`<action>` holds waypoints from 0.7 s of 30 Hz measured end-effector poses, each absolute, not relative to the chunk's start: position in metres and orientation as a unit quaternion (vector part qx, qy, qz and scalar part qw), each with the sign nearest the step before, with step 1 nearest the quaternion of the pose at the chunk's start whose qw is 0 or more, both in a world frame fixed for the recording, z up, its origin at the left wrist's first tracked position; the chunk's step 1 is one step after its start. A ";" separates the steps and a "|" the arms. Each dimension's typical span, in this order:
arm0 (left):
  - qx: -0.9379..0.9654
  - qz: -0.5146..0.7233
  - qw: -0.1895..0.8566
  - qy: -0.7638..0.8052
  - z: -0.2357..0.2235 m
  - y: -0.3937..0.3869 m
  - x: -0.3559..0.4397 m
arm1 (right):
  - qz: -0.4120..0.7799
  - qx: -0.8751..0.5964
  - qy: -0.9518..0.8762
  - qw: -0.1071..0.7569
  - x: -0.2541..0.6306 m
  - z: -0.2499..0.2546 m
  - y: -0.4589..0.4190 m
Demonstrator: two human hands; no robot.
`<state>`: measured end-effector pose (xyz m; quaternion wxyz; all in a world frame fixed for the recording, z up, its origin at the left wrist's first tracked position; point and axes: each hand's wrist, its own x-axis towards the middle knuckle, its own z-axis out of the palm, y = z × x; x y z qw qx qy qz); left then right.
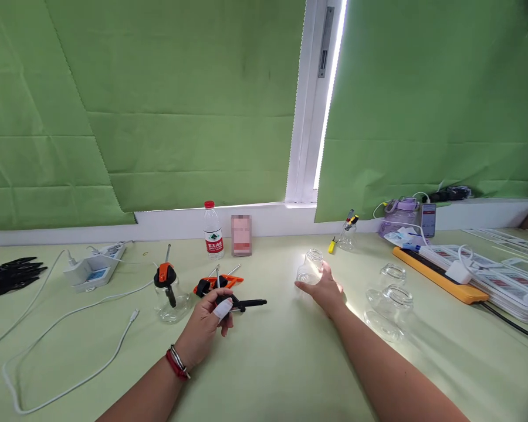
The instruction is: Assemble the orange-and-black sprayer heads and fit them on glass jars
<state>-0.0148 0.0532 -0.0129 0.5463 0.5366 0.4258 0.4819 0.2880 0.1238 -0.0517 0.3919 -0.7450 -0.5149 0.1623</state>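
Near frame centre, left hand (203, 328) holds a black fitting (251, 303), right hand (328, 291) a glass jar (308, 269), likely fragile: grip its body.

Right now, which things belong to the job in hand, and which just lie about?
Likely the job:
clear glass jar in right fingers
slim black part in left fingers
clear glass jar with black and orange lid
orange and black parts

Apparently idle:
clear plastic bottle with red cap
translucent purple bottle
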 end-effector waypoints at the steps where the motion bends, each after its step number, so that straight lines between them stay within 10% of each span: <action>1: 0.537 0.483 0.545 0.425 -0.014 0.053 -0.015 | 0.175 -0.743 -0.522 0.381 0.288 -0.053 0.124; 11: 0.495 0.552 0.529 0.413 -0.015 0.057 -0.021 | 0.131 -0.631 -0.646 0.410 0.279 -0.033 0.106; 21: 0.485 0.556 0.523 0.426 -0.012 0.058 -0.021 | 0.465 -0.479 -0.499 0.553 0.268 -0.028 0.100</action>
